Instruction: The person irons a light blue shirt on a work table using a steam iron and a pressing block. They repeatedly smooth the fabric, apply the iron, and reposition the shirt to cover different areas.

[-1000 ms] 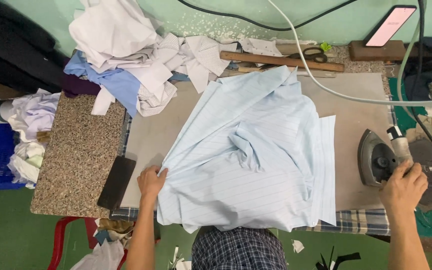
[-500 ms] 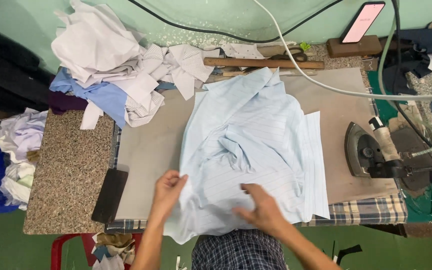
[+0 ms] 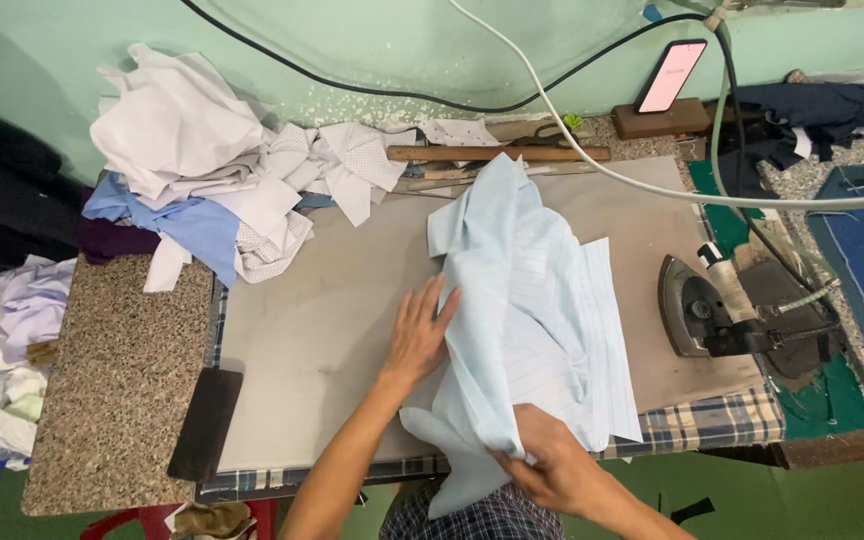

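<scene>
Vs. 0.5 s ago: light-blue striped shirt [image 3: 532,310] now folded narrower, mid-table [image 3: 322,330]. Left hand [image 3: 420,335] flat, fingers apart, on shirt's left edge. Right hand [image 3: 547,462] pinching hem. Iron [image 3: 712,310] right of shirt, unmoved.

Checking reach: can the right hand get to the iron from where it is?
Probably yes. The right hand grips the pale blue shirt at the board's near edge; the iron sits to its right with bare board between. It would have to drop the shirt first.

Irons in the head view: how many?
1. The iron sits on the right side of the ironing board, beside the pale blue shirt, untouched by either hand. Another could hide under the cloth pile.
</scene>
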